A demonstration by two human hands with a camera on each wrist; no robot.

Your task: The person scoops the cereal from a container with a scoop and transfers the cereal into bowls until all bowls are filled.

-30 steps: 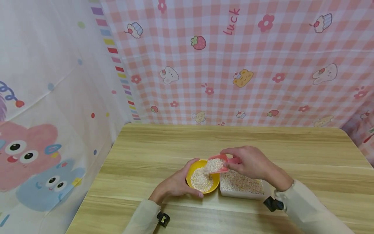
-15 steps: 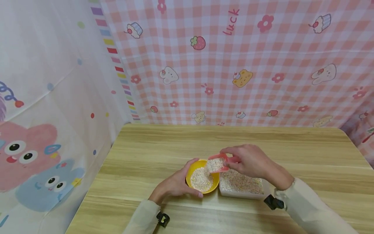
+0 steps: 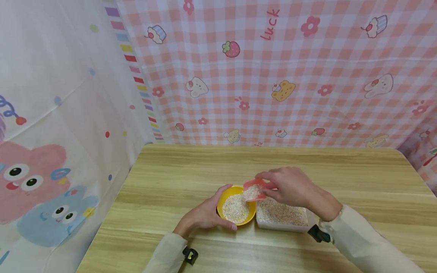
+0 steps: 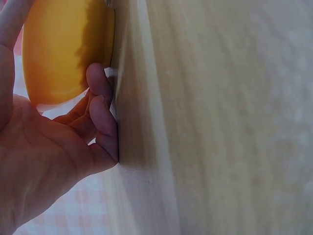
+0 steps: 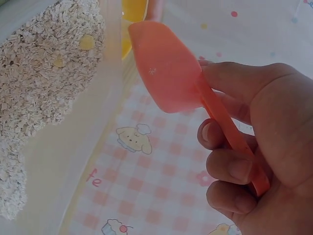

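Observation:
In the head view a yellow bowl (image 3: 253, 215) of rolled oats (image 3: 235, 209) stands on the table. My left hand (image 3: 206, 213) grips its left side, thumb near and fingers at the far side; in the left wrist view curled fingertips (image 4: 100, 81) lie by the bowl's lower wall. My right hand (image 3: 294, 188) holds a coral-pink scoop (image 5: 168, 68) by its handle, fingers curled round it. The scoop is tilted over the bowl's right rim, with some oats in it. Right of the bowl, under my right hand, a whitish tub (image 3: 283, 227) contains more oats.
The tub stands close against the bowl's right side on the wooden table (image 3: 191, 163). Behind the table hangs a pink checked cloth (image 3: 259, 76); a white printed cloth (image 3: 85, 125) hangs at the left. Black wrist devices (image 3: 190, 256) sit at both cuffs.
The oats in the scoop have shrunk and the scoop tilts further toward the bowl. The right hand has risen slightly. My left hand and the bowl stay in place.

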